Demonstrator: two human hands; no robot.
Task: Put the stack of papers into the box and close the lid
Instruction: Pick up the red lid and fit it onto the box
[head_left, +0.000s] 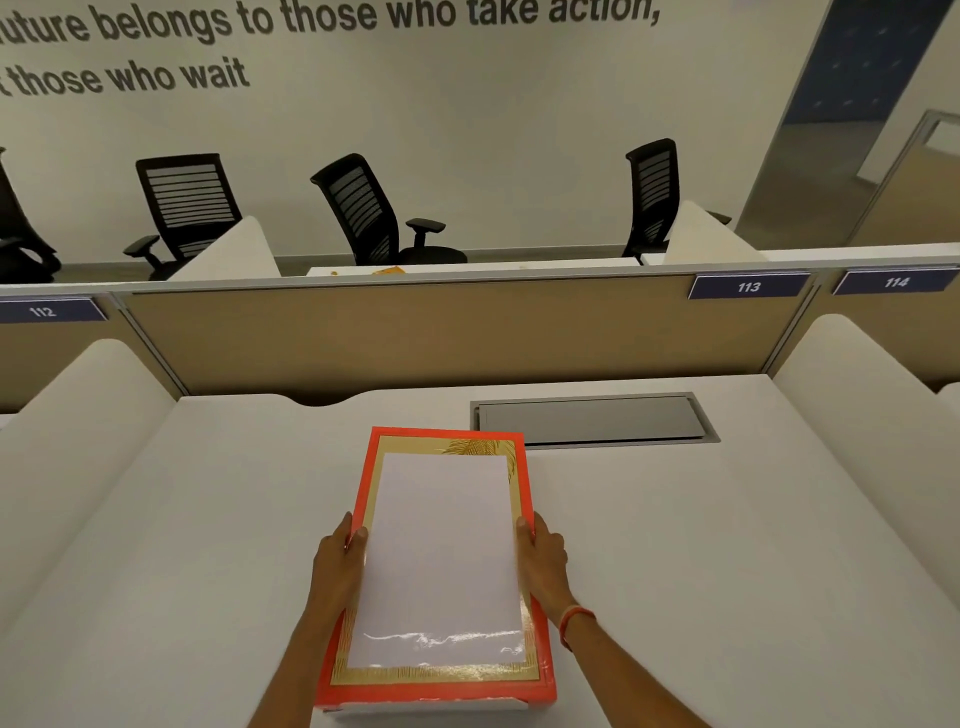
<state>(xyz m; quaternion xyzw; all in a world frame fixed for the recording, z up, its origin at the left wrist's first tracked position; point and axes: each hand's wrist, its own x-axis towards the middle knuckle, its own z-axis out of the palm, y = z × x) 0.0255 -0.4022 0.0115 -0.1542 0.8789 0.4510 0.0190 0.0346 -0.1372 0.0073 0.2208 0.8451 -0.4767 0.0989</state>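
A red box (540, 670) with a gold-bordered top stands on the white desk (701, 545) right in front of me. A white stack of papers (441, 556) lies over the box's top, inside the gold border. My left hand (337, 566) holds the stack's left edge with the thumb on top. My right hand (543, 561), with a red wristband, holds the right edge the same way. The fingers of both hands are hidden beneath the papers and beside the box.
A grey cable hatch (592, 418) is set in the desk behind the box. White rounded dividers (78, 415) flank the desk, and a tan partition (415, 332) closes the back. Black office chairs (374, 208) stand beyond it.
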